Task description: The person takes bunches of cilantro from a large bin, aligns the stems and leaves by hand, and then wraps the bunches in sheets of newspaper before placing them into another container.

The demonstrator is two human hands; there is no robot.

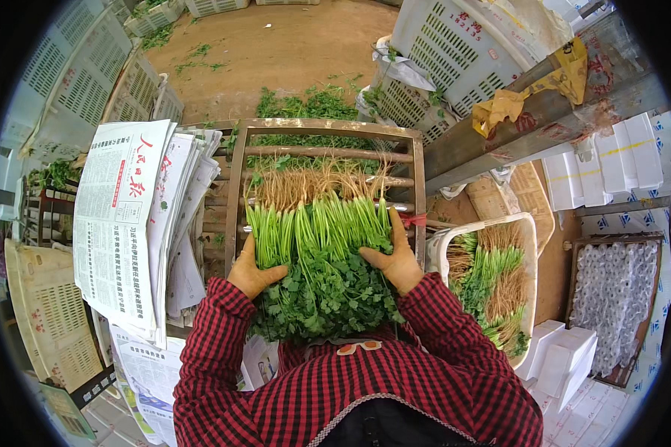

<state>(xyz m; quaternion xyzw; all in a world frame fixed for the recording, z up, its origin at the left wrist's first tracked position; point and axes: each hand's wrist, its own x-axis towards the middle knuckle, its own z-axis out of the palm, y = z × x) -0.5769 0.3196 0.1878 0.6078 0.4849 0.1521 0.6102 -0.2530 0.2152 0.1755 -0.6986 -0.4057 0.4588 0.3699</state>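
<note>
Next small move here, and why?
Probably squeeze the left hand and right hand gently inward: they flank the herbs on opposite sides, while the stems lie in a wide layer and the roots splay unevenly over the rack.

On my feed I cannot see all the fingers of the left hand (253, 274) or the right hand (401, 262); some are hidden by the green herbs (317, 279) (how far under they reach, I can't tell). The leaves cover part of the rack (419, 175). The top edge crops a tall white crate (458, 56).
</note>
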